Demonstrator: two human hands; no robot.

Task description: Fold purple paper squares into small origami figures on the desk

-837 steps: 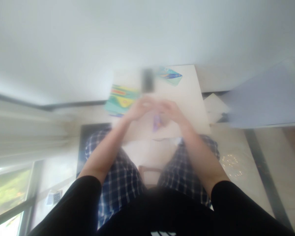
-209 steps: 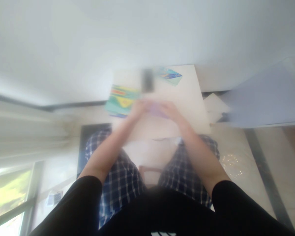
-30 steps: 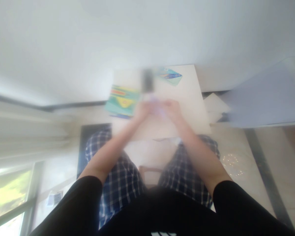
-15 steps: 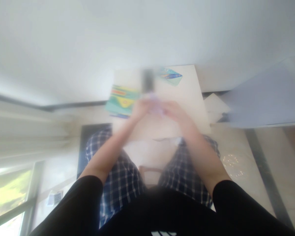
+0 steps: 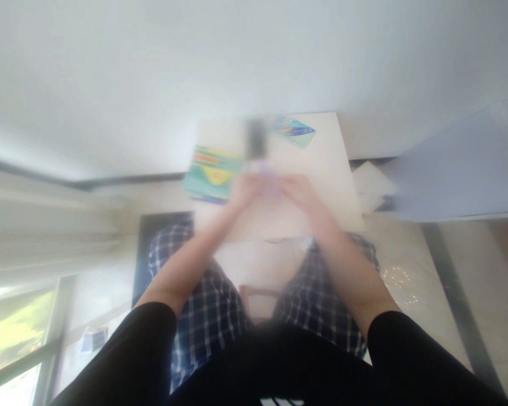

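Note:
My left hand (image 5: 246, 189) and my right hand (image 5: 297, 188) meet over the middle of a small white table (image 5: 334, 163). Between them is a pale purple object (image 5: 270, 179), too blurred to tell its kind. The fingers of both hands seem closed around it from either side. Just beyond the hands a dark, upright-looking block (image 5: 256, 138) shows as a smear. To the left of my left hand lies a green and yellow printed packet (image 5: 214, 175). Near the far edge is a light blue printed packet (image 5: 296, 131).
A white wall (image 5: 254, 56) rises behind the table. On the right stands a large pale grey panel (image 5: 461, 163), with a white piece (image 5: 370, 183) beside it. My knees in checked trousers (image 5: 211, 304) are at the near edge. A window (image 5: 17, 332) is at lower left.
Both hands stay together around the pale purple object, with only a very slight shift. The packets and the dark block keep their places on the table.

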